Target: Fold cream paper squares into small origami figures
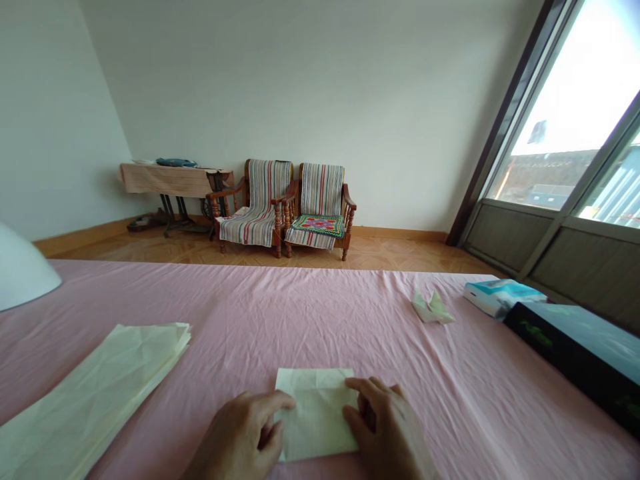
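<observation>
A pale yellow-green sheet of paper, nearly square with faint crease lines, lies on the pink cloth in front of me. At its left edge my left hand has curled fingers, with the index fingertip on top of the paper and the thumb by the edge. My right hand grips the opposite edge, index finger near the far corner and thumb lower down. The other fingers of both hands fold under and are partly hidden. Further off to the right stands a folded paper boat-like shape of similar colour.
A stack of creased paper sheets lies at left. A black box and a blue-and-white tissue pack sit at right. A white dome is at the left edge. Beyond the pink cloth stand two wooden armchairs.
</observation>
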A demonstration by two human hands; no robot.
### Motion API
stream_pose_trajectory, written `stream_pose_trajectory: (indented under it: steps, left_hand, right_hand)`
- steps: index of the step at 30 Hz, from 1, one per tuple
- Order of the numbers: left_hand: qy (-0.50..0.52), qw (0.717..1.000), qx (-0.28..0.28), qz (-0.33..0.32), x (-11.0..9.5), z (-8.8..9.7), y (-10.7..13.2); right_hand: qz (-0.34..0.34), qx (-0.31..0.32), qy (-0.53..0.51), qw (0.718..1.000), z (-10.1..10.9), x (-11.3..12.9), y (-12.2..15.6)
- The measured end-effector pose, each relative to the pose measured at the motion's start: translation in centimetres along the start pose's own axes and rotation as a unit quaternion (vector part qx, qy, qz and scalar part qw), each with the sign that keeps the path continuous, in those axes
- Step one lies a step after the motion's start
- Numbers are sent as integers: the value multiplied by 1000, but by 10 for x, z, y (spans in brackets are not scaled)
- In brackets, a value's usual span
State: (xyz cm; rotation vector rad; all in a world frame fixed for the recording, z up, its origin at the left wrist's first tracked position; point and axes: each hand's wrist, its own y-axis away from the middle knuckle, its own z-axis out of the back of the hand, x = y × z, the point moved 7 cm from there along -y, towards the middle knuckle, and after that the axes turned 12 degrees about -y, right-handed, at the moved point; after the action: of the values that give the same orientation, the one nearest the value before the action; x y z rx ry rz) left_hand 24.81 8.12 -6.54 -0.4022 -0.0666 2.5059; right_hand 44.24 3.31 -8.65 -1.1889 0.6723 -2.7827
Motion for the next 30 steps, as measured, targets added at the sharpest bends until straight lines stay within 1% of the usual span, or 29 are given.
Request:
stream_pose_trajectory:
  steps: [8,12,20,26,30]
  left_hand:
    - [-12,1000,0,-3,3,-2,2]
    - [-18,1000,9,5,5,-5,3]
    - [-26,999,25,19,7,-7,1]
    - [-28,999,26,20,8,-8,1]
    - [-28,999,27,18,6,-7,0]
  right_hand:
    - [26,13,47,998,2,5,3]
    - [24,1,24,999,4,3,5]
    - [16,-4,-7,1000,2,1,3]
    - [13,-3,3,1000,1,1,4]
    - [19,10,35,999,1,0,5]
